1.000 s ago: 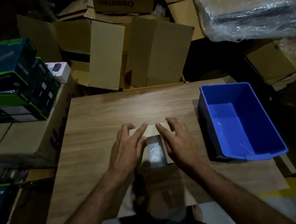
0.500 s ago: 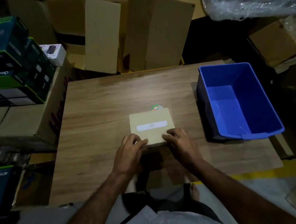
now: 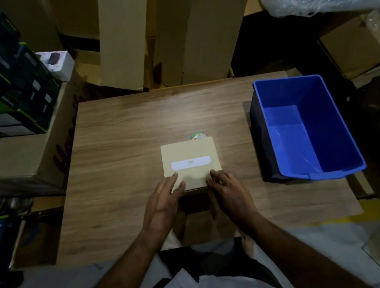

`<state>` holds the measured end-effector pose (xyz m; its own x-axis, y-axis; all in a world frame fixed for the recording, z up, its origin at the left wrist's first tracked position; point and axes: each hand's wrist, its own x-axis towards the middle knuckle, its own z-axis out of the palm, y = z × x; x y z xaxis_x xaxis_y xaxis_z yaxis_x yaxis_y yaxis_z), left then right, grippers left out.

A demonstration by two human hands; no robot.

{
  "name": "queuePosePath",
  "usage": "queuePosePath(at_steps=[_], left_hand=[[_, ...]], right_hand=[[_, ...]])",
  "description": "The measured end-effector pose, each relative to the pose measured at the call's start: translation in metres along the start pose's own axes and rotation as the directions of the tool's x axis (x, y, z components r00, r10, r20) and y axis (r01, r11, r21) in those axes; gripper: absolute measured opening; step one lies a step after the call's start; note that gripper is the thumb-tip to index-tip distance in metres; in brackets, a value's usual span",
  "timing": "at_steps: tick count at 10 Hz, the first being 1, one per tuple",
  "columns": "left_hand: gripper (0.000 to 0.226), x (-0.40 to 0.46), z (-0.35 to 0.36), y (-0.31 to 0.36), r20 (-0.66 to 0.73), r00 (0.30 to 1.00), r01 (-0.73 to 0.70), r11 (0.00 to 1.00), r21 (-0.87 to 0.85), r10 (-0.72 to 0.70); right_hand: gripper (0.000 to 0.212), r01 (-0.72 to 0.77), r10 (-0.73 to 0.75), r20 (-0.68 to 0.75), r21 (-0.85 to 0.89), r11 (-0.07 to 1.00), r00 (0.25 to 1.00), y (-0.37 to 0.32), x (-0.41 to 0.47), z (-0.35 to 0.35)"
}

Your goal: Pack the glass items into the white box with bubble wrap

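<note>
We rested our left hand and right hand, fingers relaxed, on the near corners of the closed pale cardboard box with its white label strip, at the middle of the wooden table. A round green-rimmed object peeked from behind it. The blue plastic bin stood well apart to the right.

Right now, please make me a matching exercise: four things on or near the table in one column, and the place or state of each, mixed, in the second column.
1. box
2. blue bin
3. left hand
4. tape roll

a. peeks out behind the box's far edge
b. closed, at the table's middle
c. rests on the box's near left corner
d. open-topped, at the table's right

Pairs: 1-b, 2-d, 3-c, 4-a
</note>
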<state>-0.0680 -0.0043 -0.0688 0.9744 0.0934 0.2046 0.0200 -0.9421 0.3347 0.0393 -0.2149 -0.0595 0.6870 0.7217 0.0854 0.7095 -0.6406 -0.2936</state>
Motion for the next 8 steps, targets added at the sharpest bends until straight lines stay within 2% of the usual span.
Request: queuePosePath(at_steps=[1, 2, 3, 4, 5, 6, 7, 8], left_hand=[[0.076, 0.023, -0.003, -0.01, 0.089, 0.995, 0.037, 0.998, 0.048, -0.041], [0.074, 0.054, -0.014, -0.012, 0.203, 0.971, 0.11, 0.99, 0.088, -0.125], [0.071, 0.079, -0.022, -0.014, 0.26, 0.953, 0.134, 0.987, 0.089, -0.153], [0.079, 0.092, -0.026, -0.018, 0.293, 0.942, 0.133, 0.984, 0.118, -0.163], [0.078, 0.096, -0.027, -0.024, 0.31, 0.939, 0.118, 0.987, 0.111, -0.147], [0.064, 0.102, -0.025, -0.023, 0.294, 0.945, 0.098, 0.983, 0.154, -0.14], [0.052, 0.106, -0.024, -0.021, 0.209, 0.965, 0.115, 0.974, 0.197, -0.156], [0.062, 0.112, -0.036, -0.01, 0.069, 0.985, 0.14, 0.967, 0.212, -0.158]], right_hand=[[0.045, -0.041, 0.041, 0.041, -0.014, 0.999, 0.998, 0.004, 0.023, -0.004], [0.049, -0.105, 0.106, 0.12, -0.015, 0.994, 0.987, 0.008, 0.053, -0.005], [0.052, -0.111, 0.114, 0.141, -0.027, 0.993, 0.983, 0.012, 0.078, -0.008], [0.058, -0.117, 0.123, 0.142, -0.049, 0.992, 0.982, 0.012, 0.093, -0.01], [0.056, -0.135, 0.14, 0.142, -0.045, 0.99, 0.98, 0.013, 0.098, -0.008], [0.049, -0.123, 0.13, 0.144, -0.059, 0.991, 0.981, 0.012, 0.101, -0.011], [0.05, -0.072, 0.08, 0.07, -0.111, 0.991, 0.994, 0.012, 0.105, -0.016], [0.058, -0.107, 0.104, -0.051, -0.057, 0.993, 0.993, 0.011, 0.104, -0.032]])
